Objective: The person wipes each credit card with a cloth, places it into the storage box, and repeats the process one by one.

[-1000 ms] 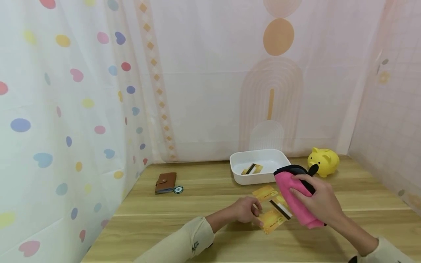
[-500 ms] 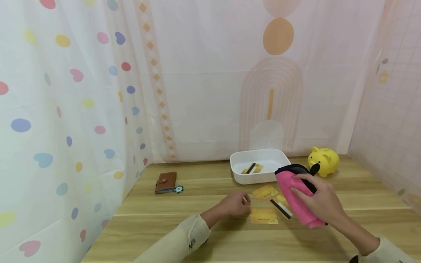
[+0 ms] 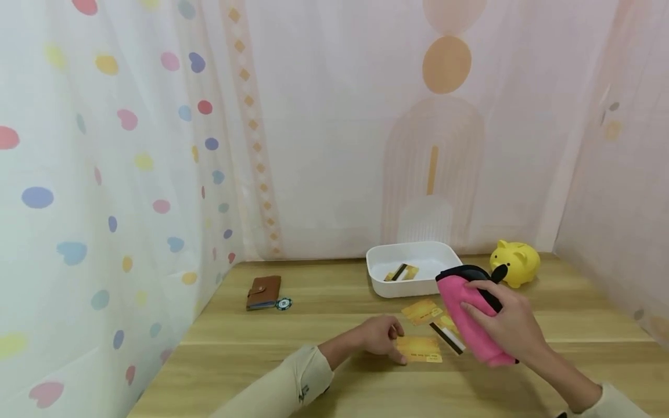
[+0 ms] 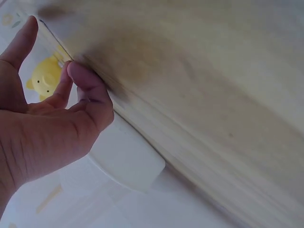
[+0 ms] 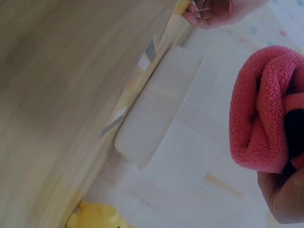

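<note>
My left hand [image 3: 378, 337] is at the left end of a yellow bank card [image 3: 420, 350] lying on the table, its thumb and curled fingers at opposite edges of that end. In the left wrist view the thumb stands apart from the bent fingers [image 4: 90, 90], with a thin card edge between them. My right hand [image 3: 509, 319] grips a folded, fluffy pink cloth item [image 3: 473, 322] with black trim and a black tab, held tilted above the table. Just left of it lie another yellow card [image 3: 420, 312] and a card with a black stripe [image 3: 446, 338], partly covered by the pink item.
Behind the cards stands a white tray [image 3: 418, 288] holding yellow and black-striped cards [image 3: 401, 272]. A yellow piggy bank [image 3: 517, 264] is at the back right. On the left are a brown snap wallet [image 3: 265, 290] and a poker chip [image 3: 284, 303]. Curtains enclose the table [image 3: 251, 366].
A second ago my left hand held the front card at a slant. The card then lay straight with the hand drawn back; now thumb and fingers are at its edge. The right hand stays put.
</note>
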Demonstrator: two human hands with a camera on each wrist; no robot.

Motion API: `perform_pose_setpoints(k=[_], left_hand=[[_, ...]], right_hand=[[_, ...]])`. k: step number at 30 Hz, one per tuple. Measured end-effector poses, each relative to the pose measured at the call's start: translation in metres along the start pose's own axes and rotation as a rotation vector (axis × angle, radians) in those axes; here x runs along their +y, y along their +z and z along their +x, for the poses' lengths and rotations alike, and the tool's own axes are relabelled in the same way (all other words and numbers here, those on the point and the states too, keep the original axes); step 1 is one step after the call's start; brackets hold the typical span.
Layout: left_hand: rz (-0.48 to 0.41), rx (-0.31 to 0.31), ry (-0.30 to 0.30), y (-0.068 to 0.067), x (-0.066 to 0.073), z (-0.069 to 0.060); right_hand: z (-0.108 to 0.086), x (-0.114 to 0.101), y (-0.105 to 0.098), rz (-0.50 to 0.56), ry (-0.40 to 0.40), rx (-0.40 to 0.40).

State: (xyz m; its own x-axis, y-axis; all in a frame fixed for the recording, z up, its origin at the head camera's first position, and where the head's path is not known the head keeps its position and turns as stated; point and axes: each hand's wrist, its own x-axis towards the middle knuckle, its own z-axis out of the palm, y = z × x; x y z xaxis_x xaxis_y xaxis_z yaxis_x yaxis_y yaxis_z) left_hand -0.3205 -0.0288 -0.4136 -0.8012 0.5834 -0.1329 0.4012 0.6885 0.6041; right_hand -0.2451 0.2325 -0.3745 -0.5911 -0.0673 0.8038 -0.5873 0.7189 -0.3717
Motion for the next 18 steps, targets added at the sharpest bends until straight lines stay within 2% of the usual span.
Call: perform_pose_setpoints(k=[10, 18], left_hand=[[0.059, 0.014, 0.007, 0.0039, 0.0001, -0.0024], [0.038, 0.029, 0.021, 0.0046, -0.0006, -0.0059]], right_hand=[[-0.0056, -0.0002, 0.0068, 0.010, 0.005, -0.006], [-0.0063, -0.0026, 0.0105, 0.019, 0.033, -0.043]])
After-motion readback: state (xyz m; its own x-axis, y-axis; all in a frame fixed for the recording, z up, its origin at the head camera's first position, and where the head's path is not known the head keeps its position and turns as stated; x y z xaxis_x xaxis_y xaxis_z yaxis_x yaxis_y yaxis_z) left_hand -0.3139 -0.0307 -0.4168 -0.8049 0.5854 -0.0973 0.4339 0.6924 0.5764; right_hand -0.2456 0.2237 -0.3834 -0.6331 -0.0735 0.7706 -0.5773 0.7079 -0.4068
